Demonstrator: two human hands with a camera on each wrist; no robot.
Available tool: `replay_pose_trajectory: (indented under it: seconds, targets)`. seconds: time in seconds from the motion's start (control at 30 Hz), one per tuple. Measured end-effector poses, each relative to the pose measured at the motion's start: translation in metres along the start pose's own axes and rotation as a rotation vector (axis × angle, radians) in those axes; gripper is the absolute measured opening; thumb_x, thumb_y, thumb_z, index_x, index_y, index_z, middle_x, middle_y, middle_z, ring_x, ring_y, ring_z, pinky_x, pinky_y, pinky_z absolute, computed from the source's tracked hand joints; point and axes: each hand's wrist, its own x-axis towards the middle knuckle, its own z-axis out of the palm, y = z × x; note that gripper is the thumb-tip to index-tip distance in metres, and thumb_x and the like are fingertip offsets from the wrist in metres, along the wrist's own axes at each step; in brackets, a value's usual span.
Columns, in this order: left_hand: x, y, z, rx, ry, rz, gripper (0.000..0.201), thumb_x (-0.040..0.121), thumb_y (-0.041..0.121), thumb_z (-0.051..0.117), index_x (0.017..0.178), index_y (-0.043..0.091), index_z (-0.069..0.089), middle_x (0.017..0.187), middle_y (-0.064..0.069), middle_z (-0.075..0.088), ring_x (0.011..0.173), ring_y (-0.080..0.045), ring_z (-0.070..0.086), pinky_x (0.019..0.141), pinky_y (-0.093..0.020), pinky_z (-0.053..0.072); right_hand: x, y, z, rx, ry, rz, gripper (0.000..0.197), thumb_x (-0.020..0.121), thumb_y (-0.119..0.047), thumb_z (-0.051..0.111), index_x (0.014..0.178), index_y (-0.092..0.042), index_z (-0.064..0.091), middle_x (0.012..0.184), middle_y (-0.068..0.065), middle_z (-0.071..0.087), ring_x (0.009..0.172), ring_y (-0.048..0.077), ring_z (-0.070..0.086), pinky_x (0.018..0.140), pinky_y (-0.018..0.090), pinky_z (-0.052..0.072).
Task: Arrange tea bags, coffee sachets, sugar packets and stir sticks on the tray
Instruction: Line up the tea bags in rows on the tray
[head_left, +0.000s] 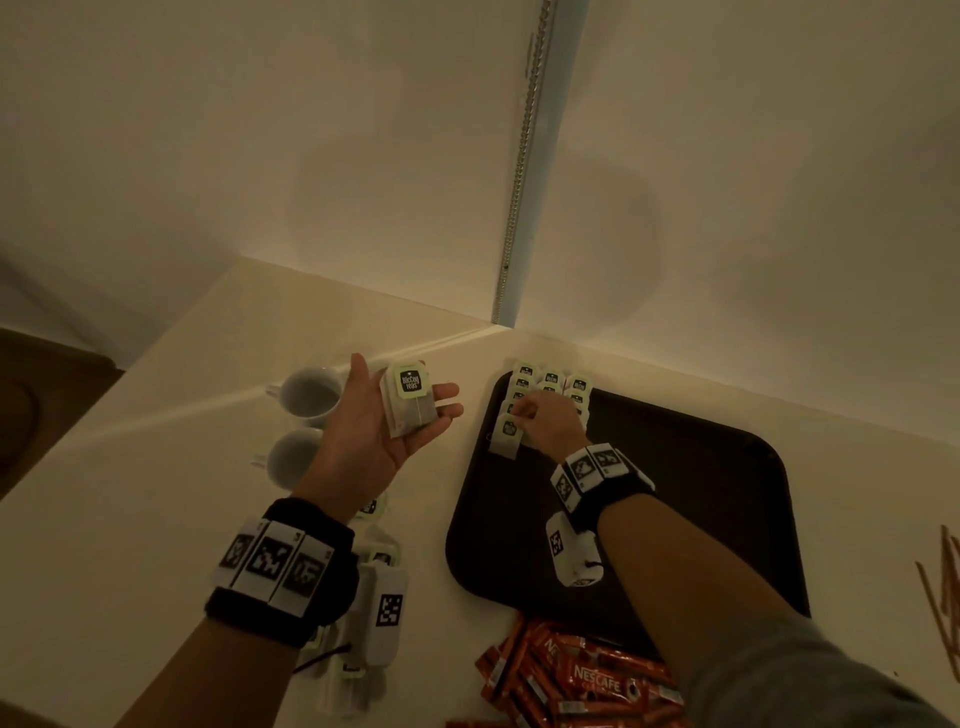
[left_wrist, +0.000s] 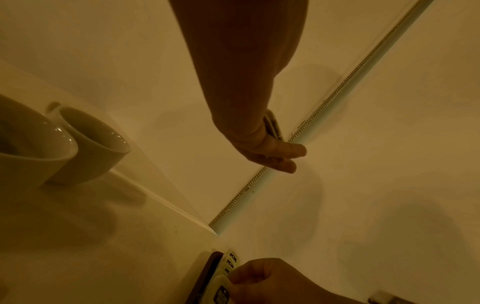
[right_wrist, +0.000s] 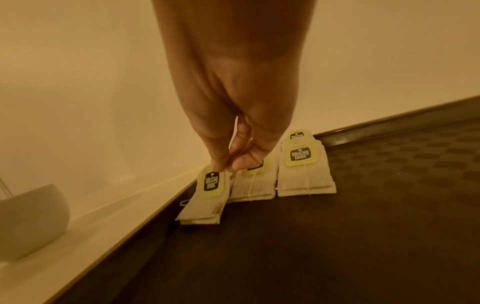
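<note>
Nearest me, under my right forearm, a heap of orange coffee sachets (head_left: 576, 675) lies on the counter, and loose tea bags (head_left: 358, 670) lie below my left wrist. Stir sticks (head_left: 943, 587) lie well to the right of my right arm. My right hand (head_left: 553, 423) reaches over the dark tray (head_left: 727, 493); its thumb and fingertips (right_wrist: 221, 162) are pinched together on the tag of a tea bag (right_wrist: 205, 197), whose lower end rests on the tray by its left rim. Just beyond my fingers, more tea bags lie in overlapping rows (head_left: 550, 384) at the tray's far left corner. My left hand (head_left: 379, 426) is palm up, fingers straight, carrying a small stack of tea bags (head_left: 408, 397) on them. Past it stand two white cups (head_left: 304, 421).
</note>
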Motion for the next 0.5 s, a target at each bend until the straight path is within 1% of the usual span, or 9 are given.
replay_pose_trajectory:
  seconds: [0.1, 0.13, 0.17, 0.23, 0.27, 0.3, 0.37, 0.43, 0.5]
  targets:
    - [0.0, -0.001, 0.001, 0.02, -0.004, -0.014, 0.07, 0.096, 0.06, 0.014, 0.128, 0.008, 0.048, 0.095, -0.018, 0.072, 0.083, -0.03, 0.072, 0.059, -0.028, 0.057, 0.002, -0.002, -0.002, 0.011, 0.022, 0.018, 0.016, 0.085, -0.011, 0.067, 0.099, -0.003, 0.066, 0.102, 0.011, 0.067, 0.096, 0.022, 0.062, 0.082, 0.025, 0.047]
    - [0.0, -0.002, 0.002, 0.03, -0.006, -0.022, 0.07, 0.096, 0.06, 0.014, 0.127, 0.008, 0.049, 0.095, -0.018, 0.072, 0.084, -0.03, 0.072, 0.059, -0.028, 0.057, 0.0, -0.007, -0.005, 0.038, 0.056, 0.015, 0.017, 0.085, -0.012, 0.067, 0.1, -0.004, 0.065, 0.101, 0.01, 0.067, 0.094, 0.02, 0.062, 0.082, 0.026, 0.048]
    - [0.0, -0.003, 0.003, 0.038, -0.01, -0.03, 0.07, 0.096, 0.06, 0.014, 0.126, 0.008, 0.049, 0.095, -0.018, 0.072, 0.084, -0.03, 0.072, 0.06, -0.029, 0.058, -0.002, -0.014, -0.009, 0.102, 0.102, 0.0, 0.018, 0.085, -0.014, 0.066, 0.1, -0.005, 0.065, 0.099, 0.008, 0.066, 0.09, 0.016, 0.06, 0.081, 0.026, 0.047]
    - [0.001, -0.004, 0.006, 0.056, -0.021, -0.043, 0.07, 0.095, 0.061, 0.013, 0.125, 0.009, 0.05, 0.095, -0.018, 0.073, 0.084, -0.03, 0.072, 0.061, -0.029, 0.058, -0.014, -0.04, -0.024, 0.31, 0.163, -0.104, 0.016, 0.087, -0.018, 0.065, 0.101, -0.009, 0.066, 0.096, -0.001, 0.064, 0.08, 0.001, 0.056, 0.077, 0.02, 0.047]
    - [0.002, -0.005, 0.008, 0.065, -0.026, -0.048, 0.07, 0.095, 0.061, 0.013, 0.123, 0.01, 0.051, 0.095, -0.018, 0.073, 0.084, -0.03, 0.072, 0.062, -0.029, 0.058, -0.022, -0.055, -0.033, 0.403, 0.154, -0.189, 0.016, 0.087, -0.021, 0.065, 0.101, -0.013, 0.067, 0.095, -0.005, 0.063, 0.079, -0.004, 0.055, 0.074, 0.015, 0.045]
    - [0.002, -0.006, 0.011, 0.075, -0.034, -0.052, 0.07, 0.095, 0.061, 0.013, 0.123, 0.011, 0.052, 0.096, -0.018, 0.072, 0.085, -0.03, 0.071, 0.063, -0.029, 0.058, -0.031, -0.07, -0.041, 0.464, 0.115, -0.274, 0.015, 0.086, -0.023, 0.066, 0.101, -0.017, 0.067, 0.096, -0.007, 0.064, 0.08, -0.006, 0.055, 0.071, 0.01, 0.043]
    - [0.001, -0.008, 0.015, 0.081, -0.067, -0.054, 0.069, 0.095, 0.062, 0.014, 0.125, 0.012, 0.052, 0.104, -0.016, 0.071, 0.092, -0.032, 0.07, 0.068, -0.031, 0.059, -0.046, -0.093, -0.054, 0.461, 0.022, -0.418, 0.021, 0.081, -0.026, 0.072, 0.101, -0.025, 0.067, 0.098, -0.008, 0.063, 0.086, -0.005, 0.054, 0.067, 0.008, 0.041]
    - [-0.002, -0.009, 0.021, 0.067, -0.123, -0.057, 0.067, 0.095, 0.061, 0.016, 0.127, 0.015, 0.052, 0.112, -0.012, 0.07, 0.099, -0.033, 0.068, 0.074, -0.033, 0.059, -0.054, -0.104, -0.06, 0.388, -0.013, -0.511, 0.029, 0.076, -0.023, 0.077, 0.103, -0.023, 0.067, 0.096, -0.007, 0.061, 0.086, -0.005, 0.052, 0.064, 0.006, 0.039]
    - [-0.004, -0.01, 0.025, 0.061, -0.169, -0.06, 0.063, 0.096, 0.059, 0.018, 0.125, 0.016, 0.054, 0.113, -0.01, 0.07, 0.099, -0.03, 0.068, 0.076, -0.032, 0.059, -0.056, -0.107, -0.065, 0.345, 0.019, -0.552, 0.028, 0.075, -0.018, 0.078, 0.101, -0.019, 0.069, 0.091, -0.005, 0.06, 0.082, -0.005, 0.051, 0.063, 0.004, 0.037]
